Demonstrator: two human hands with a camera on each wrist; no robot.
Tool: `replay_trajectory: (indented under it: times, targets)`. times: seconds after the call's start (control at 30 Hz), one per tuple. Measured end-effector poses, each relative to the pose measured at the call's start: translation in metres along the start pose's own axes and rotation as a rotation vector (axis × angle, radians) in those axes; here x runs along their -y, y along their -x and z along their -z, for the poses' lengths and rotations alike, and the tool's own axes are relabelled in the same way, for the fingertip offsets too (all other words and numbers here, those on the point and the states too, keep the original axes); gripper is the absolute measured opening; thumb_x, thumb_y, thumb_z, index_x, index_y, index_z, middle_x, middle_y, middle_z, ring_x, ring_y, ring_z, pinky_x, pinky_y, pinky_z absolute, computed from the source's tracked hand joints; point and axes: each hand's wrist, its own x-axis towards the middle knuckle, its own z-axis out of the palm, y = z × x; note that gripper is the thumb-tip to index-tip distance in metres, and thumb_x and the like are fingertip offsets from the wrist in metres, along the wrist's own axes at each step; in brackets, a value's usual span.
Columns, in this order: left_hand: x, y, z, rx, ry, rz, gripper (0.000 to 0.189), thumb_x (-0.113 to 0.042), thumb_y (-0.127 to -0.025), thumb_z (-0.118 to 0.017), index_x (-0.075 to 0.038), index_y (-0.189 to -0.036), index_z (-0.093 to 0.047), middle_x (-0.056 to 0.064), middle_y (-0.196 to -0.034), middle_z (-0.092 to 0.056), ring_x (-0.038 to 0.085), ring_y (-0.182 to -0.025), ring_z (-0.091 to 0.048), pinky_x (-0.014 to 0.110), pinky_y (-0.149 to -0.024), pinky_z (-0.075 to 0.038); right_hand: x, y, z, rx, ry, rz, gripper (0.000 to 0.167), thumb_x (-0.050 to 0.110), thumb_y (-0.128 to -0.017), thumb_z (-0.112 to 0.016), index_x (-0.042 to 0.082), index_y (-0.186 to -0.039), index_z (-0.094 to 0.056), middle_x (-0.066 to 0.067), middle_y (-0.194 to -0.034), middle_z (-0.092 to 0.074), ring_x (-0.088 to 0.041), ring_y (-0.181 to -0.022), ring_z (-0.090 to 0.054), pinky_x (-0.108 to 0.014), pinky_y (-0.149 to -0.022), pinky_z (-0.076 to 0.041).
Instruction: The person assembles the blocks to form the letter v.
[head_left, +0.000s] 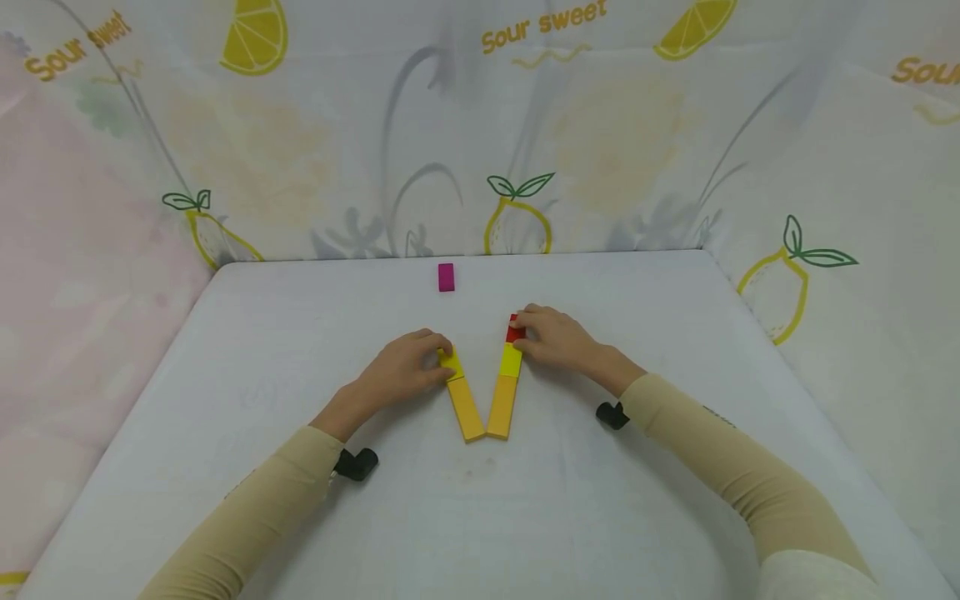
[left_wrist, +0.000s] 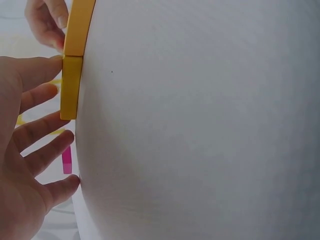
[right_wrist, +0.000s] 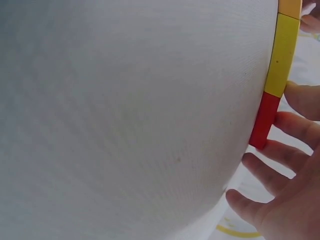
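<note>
Two rows of blocks form a V on the white table. My left hand [head_left: 405, 367] holds the yellow block [head_left: 454, 365] at the top of the left row, thumb at its near end and fingers at its far end. Below it lies a longer orange block [head_left: 467, 411]. On the right row, my right hand [head_left: 558, 337] holds a red block [head_left: 515, 333] between thumb and fingers. Under that come another yellow block [right_wrist: 283, 55] and a second orange block [head_left: 502, 408]. The lower ends of both orange blocks meet at the V's point.
A magenta block [head_left: 446, 277] stands alone near the table's far edge. Behind the white table [head_left: 480, 533] hangs a lemon-print cloth [head_left: 615, 125]. Black wrist cameras [head_left: 356, 464] jut from beneath both sleeves.
</note>
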Motion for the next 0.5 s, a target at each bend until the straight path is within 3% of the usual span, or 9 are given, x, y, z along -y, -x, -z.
replay_trajectory:
  times: [0.5]
  targets:
    - [-0.0019,-0.001,0.0011,0.019,-0.006,0.01,0.026,-0.03,-0.089,-0.073,-0.018,-0.112,-0.066,-0.002,-0.115,-0.063,0.019,-0.106,-0.058,0.041,-0.101,-0.05,-0.004,-0.0026,-0.0036,-0.008,0.005,0.003,0.033,0.024,-0.096,-0.064,0.01,-0.125,-0.067,-0.005,-0.121,-0.064,-0.023,-0.105,-0.06,-0.04,-0.097,-0.052]
